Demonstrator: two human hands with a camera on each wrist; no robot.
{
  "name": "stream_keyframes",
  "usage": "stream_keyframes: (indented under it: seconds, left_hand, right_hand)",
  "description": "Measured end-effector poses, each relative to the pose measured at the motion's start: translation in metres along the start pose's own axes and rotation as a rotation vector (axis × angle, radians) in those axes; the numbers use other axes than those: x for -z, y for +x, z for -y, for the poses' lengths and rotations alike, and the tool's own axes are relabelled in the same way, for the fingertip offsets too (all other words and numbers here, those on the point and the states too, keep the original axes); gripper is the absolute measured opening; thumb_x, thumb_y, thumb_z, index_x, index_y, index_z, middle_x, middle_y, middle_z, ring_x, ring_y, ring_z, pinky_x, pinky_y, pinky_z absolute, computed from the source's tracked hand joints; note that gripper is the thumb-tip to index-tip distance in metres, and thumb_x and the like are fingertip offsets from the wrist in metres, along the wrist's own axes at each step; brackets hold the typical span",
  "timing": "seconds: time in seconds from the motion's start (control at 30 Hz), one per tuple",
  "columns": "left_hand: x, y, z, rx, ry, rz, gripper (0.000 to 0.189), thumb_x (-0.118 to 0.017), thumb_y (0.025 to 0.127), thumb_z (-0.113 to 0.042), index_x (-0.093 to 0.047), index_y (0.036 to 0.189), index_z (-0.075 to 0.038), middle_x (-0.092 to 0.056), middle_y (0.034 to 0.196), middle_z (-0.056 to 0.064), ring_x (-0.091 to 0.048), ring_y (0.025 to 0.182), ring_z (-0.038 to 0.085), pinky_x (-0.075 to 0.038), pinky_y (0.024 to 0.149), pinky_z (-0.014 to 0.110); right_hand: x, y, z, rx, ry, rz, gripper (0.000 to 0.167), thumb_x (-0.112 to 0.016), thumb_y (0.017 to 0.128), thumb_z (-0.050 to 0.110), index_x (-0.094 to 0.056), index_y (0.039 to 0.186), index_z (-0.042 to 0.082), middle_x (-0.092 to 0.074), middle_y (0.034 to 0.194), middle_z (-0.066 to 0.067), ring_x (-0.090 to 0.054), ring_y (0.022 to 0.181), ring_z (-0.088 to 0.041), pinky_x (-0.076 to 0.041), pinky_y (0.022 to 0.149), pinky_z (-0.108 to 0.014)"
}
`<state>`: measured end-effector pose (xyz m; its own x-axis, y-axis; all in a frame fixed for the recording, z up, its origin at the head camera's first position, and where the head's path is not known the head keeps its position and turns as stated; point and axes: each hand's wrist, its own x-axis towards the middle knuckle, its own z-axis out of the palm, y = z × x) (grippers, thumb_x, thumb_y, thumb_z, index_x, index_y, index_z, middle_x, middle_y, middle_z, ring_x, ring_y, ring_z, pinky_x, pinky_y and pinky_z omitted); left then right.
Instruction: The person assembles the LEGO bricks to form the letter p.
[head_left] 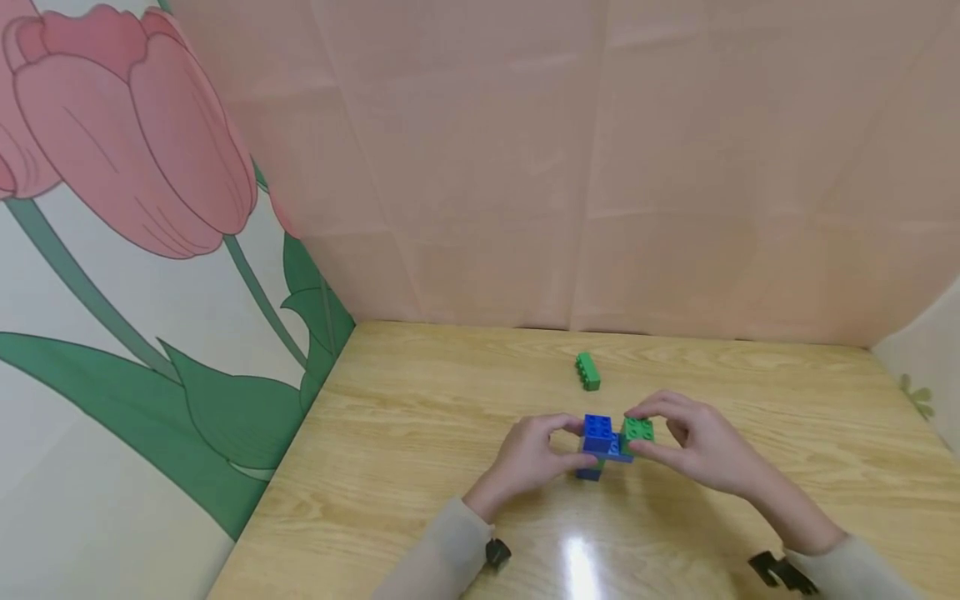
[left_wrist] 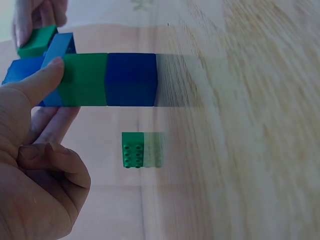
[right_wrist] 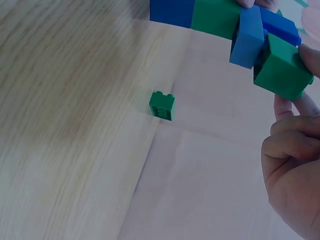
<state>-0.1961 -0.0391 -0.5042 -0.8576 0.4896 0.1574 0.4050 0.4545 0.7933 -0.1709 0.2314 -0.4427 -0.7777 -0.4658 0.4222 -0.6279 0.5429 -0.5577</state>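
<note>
Together the two hands work on a small tower of toy building bricks. My left hand (head_left: 527, 454) grips its side between thumb and fingers. From the bottom up come a dark blue brick (left_wrist: 131, 79), a green brick (left_wrist: 85, 79), a longer lighter blue brick (right_wrist: 247, 37) that juts right, and a blue brick (head_left: 597, 433) on top. With thumb and fingers, my right hand (head_left: 705, 446) pinches another green brick (head_left: 639, 430) over the jutting end. That brick looks tilted against the lighter blue one in the right wrist view (right_wrist: 282, 67).
Behind the tower, a loose green brick (head_left: 588, 372) lies on its side on the wooden table (head_left: 420, 375). A pink cloth backdrop (head_left: 480, 167) rises at the table's far edge, and a tulip-patterned panel (head_left: 150, 350) borders the left.
</note>
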Motion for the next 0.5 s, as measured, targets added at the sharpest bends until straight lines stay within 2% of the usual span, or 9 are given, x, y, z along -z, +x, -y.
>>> stream_keyframes:
  seconds: [0.33,0.5]
  left_hand:
    - [0.0014,-0.0003,-0.0009,0.017,0.014,0.003,0.041,-0.083,0.087,-0.045,-0.072,0.125,-0.031,-0.069,0.116,-0.024,-0.06,0.118,0.0,-0.048,0.103,0.036]
    - [0.0017,-0.0005,-0.0015,0.017,0.011,0.001,0.041,-0.083,0.088,-0.045,-0.072,0.125,-0.031,-0.07,0.115,-0.024,-0.06,0.118,0.001,-0.048,0.103,0.037]
  right_hand:
    - [0.0032,0.0026,0.0028,-0.002,-0.008,0.033,0.035,-0.089,0.083,0.016,-0.074,0.114,0.021,-0.066,0.106,0.013,-0.035,0.058,0.0,-0.037,0.047,-0.022]
    - [0.0029,0.0029,0.0034,-0.021,-0.01,0.039,0.034,-0.089,0.083,0.019,-0.075,0.114,0.018,-0.066,0.106,0.013,-0.036,0.058,-0.001,-0.037,0.048,-0.023]
